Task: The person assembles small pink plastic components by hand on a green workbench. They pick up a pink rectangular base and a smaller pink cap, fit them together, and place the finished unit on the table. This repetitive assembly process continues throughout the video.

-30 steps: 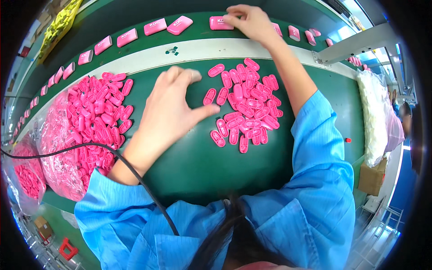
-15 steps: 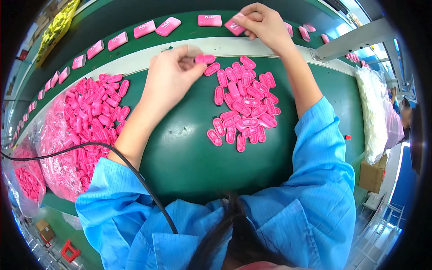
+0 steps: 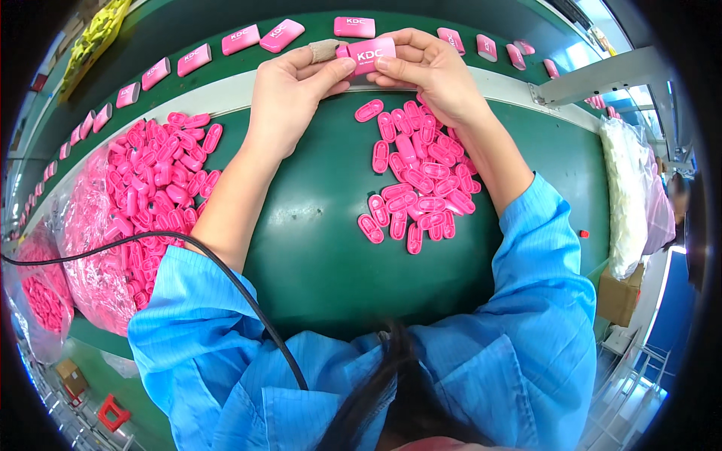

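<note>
My right hand (image 3: pixel 440 75) pinches the right part of a flat pink case (image 3: pixel 376 49) with white lettering. At the case's left end, a small pink oval cap (image 3: pixel 342 52) shows between the fingers of my left hand (image 3: pixel 286 94), mostly covered by them. The cap meets the case end; whether it is seated in it I cannot tell. A beige cover (image 3: pixel 324 50) wraps one left fingertip. Below my right hand lies a loose group of pink oval caps (image 3: pixel 420 178), many with their hollow side up.
Beyond a pale rail (image 3: pixel 218 100), similar pink cases (image 3: pixel 241 40) stand in a row on a green belt. A larger heap of pink caps (image 3: pixel 162 173) spills from a clear bag (image 3: pixel 90 248) at left. A black cable (image 3: pixel 248 316) crosses my left sleeve. A metal bracket (image 3: pixel 594 75) juts in at right.
My right hand has brought the pink case left and nearer to me, off the row. My left hand has moved up with its cap to the case's left end.
</note>
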Motion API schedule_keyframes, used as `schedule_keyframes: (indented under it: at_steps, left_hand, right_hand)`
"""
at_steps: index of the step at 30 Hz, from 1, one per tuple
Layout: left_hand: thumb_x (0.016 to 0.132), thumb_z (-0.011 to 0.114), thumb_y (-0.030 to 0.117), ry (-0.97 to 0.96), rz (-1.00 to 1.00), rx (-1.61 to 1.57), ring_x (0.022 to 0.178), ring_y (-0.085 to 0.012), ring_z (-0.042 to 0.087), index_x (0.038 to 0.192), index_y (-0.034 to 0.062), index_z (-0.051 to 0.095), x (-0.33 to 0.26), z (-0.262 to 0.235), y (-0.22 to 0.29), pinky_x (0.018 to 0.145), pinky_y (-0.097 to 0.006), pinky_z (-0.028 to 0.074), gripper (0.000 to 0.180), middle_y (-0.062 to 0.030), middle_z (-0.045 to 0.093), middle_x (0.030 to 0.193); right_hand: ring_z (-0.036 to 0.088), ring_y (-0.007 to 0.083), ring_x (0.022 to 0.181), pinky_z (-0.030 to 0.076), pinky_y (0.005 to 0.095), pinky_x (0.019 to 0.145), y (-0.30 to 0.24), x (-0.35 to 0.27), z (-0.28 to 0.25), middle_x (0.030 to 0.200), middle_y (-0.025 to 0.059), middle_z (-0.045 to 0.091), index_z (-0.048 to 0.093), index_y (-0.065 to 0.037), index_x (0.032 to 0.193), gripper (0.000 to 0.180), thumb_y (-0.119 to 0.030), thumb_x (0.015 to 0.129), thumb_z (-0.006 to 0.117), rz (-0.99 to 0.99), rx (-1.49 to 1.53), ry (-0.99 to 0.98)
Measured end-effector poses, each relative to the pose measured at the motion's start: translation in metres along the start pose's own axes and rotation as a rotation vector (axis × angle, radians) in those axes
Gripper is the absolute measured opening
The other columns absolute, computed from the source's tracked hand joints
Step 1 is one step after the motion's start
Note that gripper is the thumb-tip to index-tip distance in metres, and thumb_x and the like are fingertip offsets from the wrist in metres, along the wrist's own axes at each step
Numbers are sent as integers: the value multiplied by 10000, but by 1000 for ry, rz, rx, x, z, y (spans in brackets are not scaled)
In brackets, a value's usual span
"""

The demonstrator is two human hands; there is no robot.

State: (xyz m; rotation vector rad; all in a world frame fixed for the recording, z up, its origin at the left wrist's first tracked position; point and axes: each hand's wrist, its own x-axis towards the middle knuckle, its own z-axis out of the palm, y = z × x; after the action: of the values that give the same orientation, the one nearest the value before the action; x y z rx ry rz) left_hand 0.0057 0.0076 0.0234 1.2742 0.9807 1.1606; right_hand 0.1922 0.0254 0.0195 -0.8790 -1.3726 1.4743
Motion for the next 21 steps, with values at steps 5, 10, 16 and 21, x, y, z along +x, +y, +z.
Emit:
schedule_keyframes:
  at_steps: [5,10,16,21]
  left_hand:
    - [815,624,103,-9,26,68,826,-143,619,1102,-60,549,1,-4,1,764,-234,509,338,-110,624,951]
    - [813,630,106,13,95,154,842,-147,616,1117,-87,532,-3,-1,-3,774,-233,499,374,-116,625,955]
    - [819,623,111,48,203,487,805,-116,616,1119,-55,551,-6,0,0,735,-227,495,351,-82,643,905]
    - [831,600,118,159,420,506,774,-79,612,1131,-11,558,-14,11,-2,698,-222,486,329,-77,666,825]
  right_hand:
    - [618,154,836,514,247,759,0,-2,4,949,116,620,525,22,1048,259,-15,803,601,-147,-84,16]
    - [618,153,827,517,255,757,0,-4,4,933,118,626,527,22,1037,251,-19,802,605,-111,-109,3]
    - [619,163,839,524,264,753,-4,-3,2,938,121,628,523,36,1042,280,-33,792,629,-181,-214,-5]
    - [621,158,839,525,260,755,-9,-5,7,944,126,627,523,40,1041,281,-26,789,630,-193,-194,38]
